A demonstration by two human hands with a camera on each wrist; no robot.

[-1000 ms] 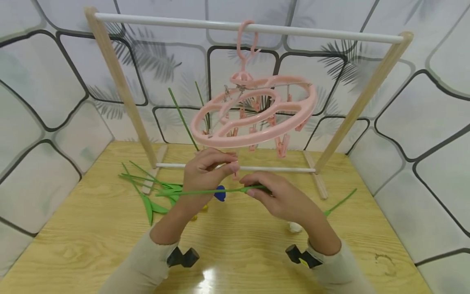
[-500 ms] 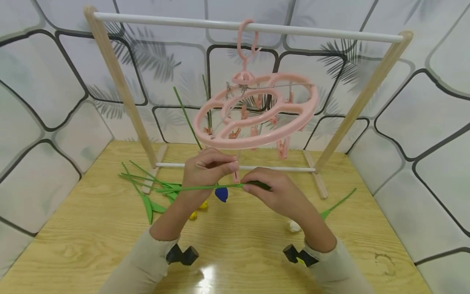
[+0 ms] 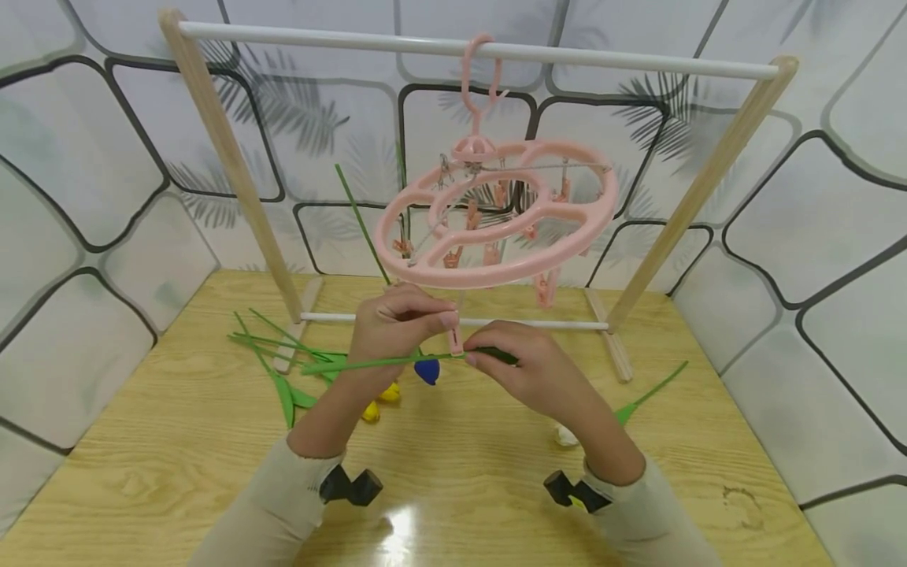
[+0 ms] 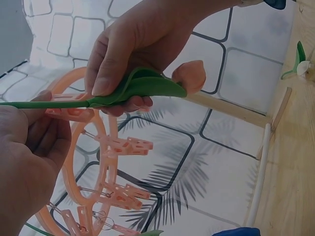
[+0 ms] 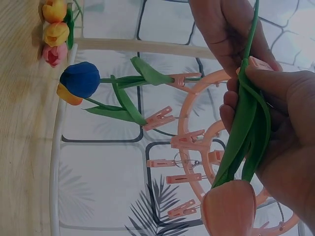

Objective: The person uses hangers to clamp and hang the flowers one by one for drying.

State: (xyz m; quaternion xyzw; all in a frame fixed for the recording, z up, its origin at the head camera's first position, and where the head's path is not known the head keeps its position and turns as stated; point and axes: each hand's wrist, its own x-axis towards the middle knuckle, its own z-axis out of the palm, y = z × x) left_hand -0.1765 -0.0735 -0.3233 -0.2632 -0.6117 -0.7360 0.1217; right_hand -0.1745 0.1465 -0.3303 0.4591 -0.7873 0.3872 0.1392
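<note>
My left hand (image 3: 390, 331) pinches a pink clothespin (image 3: 455, 340) that hangs from the round pink drying hanger (image 3: 489, 276). With my right hand (image 3: 531, 366) I grip an artificial tulip by its green leaves (image 5: 241, 132), near the top of the stem. Its peach bloom (image 5: 229, 209) points away from the clothespin. The tulip's stem (image 3: 383, 362) runs leftward across my left wrist and meets the clothespin's lower end; whether the jaws enclose it, I cannot tell. A blue tulip (image 5: 79, 79) hangs head down from another clothespin, beside a yellow-orange one (image 5: 69, 96).
A wooden stand with a white top bar (image 3: 340, 41) carries the hanger. Yellow tulips (image 3: 372, 411) and green stems (image 3: 283, 394) lie on the table at left. A white tulip (image 3: 564, 435) lies at right. Several other pink clothespins (image 3: 546, 290) dangle from the ring.
My right hand has risen slightly and brought the stem up to the clothespin's lower end. The hanger has swung a little to the right. My left hand keeps its pinch.
</note>
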